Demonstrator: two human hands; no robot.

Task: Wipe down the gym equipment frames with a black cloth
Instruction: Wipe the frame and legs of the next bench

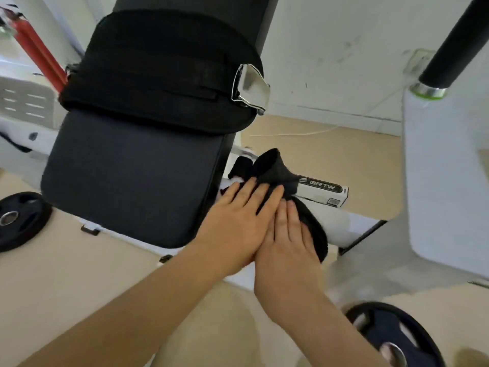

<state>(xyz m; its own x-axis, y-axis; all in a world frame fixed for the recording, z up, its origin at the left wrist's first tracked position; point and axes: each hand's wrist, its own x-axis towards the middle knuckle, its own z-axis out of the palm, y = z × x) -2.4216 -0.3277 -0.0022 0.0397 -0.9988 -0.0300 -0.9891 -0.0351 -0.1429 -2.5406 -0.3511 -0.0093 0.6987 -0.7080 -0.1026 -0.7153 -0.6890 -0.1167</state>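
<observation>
The black cloth (275, 168) lies bunched over the white frame bar (321, 193) of the bench, just right of the black seat pad (132, 178). My left hand (238, 221) lies flat with straight fingers pressing on the cloth near the pad's edge. My right hand (288, 242) lies beside it, partly over the left, fingers straight and pressing the cloth's lower part onto the bar. The bar under both hands is hidden.
A black padded belt with a metal buckle (250, 86) wraps the backrest above the seat. Weight plates lie on the floor at the left (18, 221) and bottom right (391, 337). A white upright (447, 176) holding a black bar stands at the right. A white cable runs along the wall.
</observation>
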